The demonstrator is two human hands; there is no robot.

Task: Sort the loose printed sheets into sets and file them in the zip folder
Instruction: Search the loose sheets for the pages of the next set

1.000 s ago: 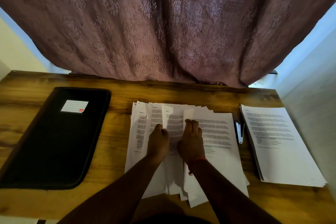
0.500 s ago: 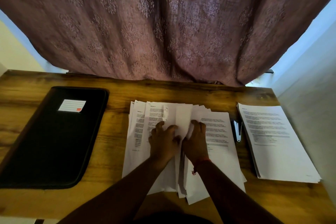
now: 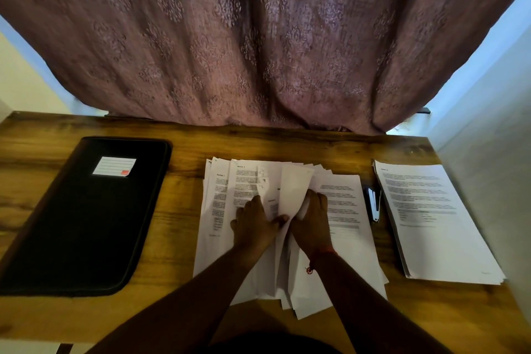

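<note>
A fanned spread of loose printed sheets (image 3: 343,204) lies in the middle of the wooden table (image 3: 184,238). My left hand (image 3: 254,224) and my right hand (image 3: 311,221) sit close together on the spread. Between them one sheet (image 3: 294,190) stands curled up off the pile; my left thumb and my right fingers pinch it. A squared stack of printed sheets (image 3: 439,227) rests at the right. The black zip folder (image 3: 86,210), closed and bearing a white label, lies at the left.
A small black-and-white stapler (image 3: 374,204) lies between the spread and the right stack. A patterned mauve curtain (image 3: 258,37) hangs over the table's far edge. A pale wall (image 3: 494,181) borders the table's right side.
Both hands went from lying flat side by side on the spread to pinching one sheet, which now curls up between them. The hands have drawn closer together.
</note>
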